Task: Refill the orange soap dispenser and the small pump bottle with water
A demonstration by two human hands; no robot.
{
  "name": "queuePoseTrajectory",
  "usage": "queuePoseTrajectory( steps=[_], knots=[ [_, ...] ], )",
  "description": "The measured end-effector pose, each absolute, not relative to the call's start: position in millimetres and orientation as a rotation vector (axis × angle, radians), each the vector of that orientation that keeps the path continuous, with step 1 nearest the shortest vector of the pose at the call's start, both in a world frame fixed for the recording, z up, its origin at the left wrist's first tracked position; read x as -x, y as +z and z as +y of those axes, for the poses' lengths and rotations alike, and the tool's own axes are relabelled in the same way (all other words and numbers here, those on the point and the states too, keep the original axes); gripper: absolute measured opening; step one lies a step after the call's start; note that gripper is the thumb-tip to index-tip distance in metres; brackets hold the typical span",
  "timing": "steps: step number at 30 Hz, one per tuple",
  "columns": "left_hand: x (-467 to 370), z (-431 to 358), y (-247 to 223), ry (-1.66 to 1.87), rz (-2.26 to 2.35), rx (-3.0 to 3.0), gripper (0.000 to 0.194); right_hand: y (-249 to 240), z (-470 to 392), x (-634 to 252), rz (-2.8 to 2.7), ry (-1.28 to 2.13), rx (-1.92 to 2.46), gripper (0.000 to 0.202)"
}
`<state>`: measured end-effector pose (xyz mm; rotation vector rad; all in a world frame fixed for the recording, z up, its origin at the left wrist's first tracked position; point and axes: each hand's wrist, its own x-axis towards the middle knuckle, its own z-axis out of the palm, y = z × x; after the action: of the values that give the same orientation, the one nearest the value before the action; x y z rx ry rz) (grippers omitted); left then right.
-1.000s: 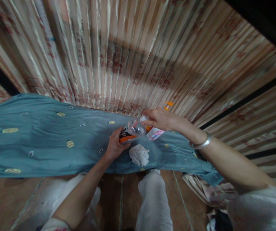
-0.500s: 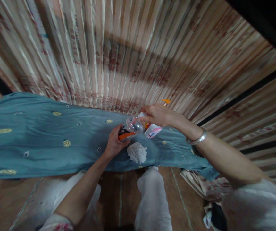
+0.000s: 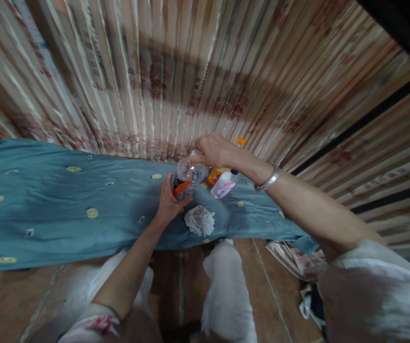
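Observation:
A clear plastic container [image 3: 194, 175] with a black and orange print is tilted above the teal cloth. My left hand [image 3: 170, 202] is wrapped round its lower left side. My right hand [image 3: 215, 151] is at the container's upper rim, its fingers closed on something pale that I cannot make out. To the right are a white bottle with pink print [image 3: 224, 185] and an orange bottle [image 3: 215, 176], with an orange pump top [image 3: 239, 141] behind my right wrist. A crumpled white tissue [image 3: 200, 220] lies just below the container.
The teal cloth [image 3: 55, 190] with yellow patterns covers a long narrow surface. Behind it hangs a pleated curtain [image 3: 176, 85]. Dark bars [image 3: 362, 116] cross at the right. My knees are at the near edge, above a tiled floor [image 3: 169, 286]; fabric [image 3: 294, 259] lies at the lower right.
My right hand has moved up and left at the container's rim. The container is turned more upright, and the white and orange bottles show more fully.

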<state>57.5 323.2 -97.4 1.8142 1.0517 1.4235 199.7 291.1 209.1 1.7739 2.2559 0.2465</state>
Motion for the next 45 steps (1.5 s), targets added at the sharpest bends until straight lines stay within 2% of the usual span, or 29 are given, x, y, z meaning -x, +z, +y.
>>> queuePoseTrajectory(
  steps=[3,9,12,31,36,45],
  knots=[
    [-58,328,-103,1.396,1.05,-1.844,0.116,205,300,-203,2.255,0.285,-1.784,0.061],
    [-58,333,-115,1.357,0.954,-1.904,0.086,191,315,-207,2.252,0.349,-1.818,0.058],
    [-60,333,-121,1.333,0.925,-1.911,0.08,183,323,-208,2.243,0.35,-1.835,0.057],
    [-65,342,-134,1.321,0.977,-1.902,0.081,164,341,-204,2.261,0.227,-1.862,0.059],
    [-67,342,-133,1.321,0.957,-1.897,0.084,162,343,-207,2.267,0.3,-1.859,0.056],
    [-71,343,-132,1.312,0.938,-1.897,0.087,165,341,-206,2.217,0.276,-1.888,0.065]
  ],
)
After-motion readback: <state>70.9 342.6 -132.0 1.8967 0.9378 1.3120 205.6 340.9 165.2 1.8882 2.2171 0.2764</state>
